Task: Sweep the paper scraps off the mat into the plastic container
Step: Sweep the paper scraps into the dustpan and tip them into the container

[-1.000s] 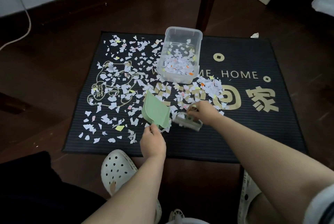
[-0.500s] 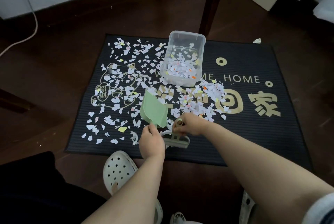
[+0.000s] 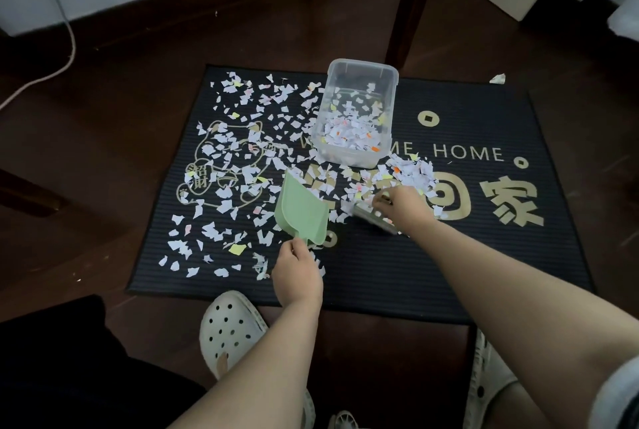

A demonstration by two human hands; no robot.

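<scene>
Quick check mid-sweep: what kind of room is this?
Probably a home, perhaps by an entrance: a doormat lettered HOME lies on dark wood floor, with a furniture leg behind it.

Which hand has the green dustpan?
The left hand, gripping the dustpan by its handle; the right hand holds a small brush in the scrap pile.

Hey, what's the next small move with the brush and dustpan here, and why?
Probably draw the brush in the right hand leftward, pushing the scrap pile toward the green dustpan, which the left hand holds by its handle. The pile lies just beyond the brush, and the dustpan stands beside it, looking nearly empty.
</scene>
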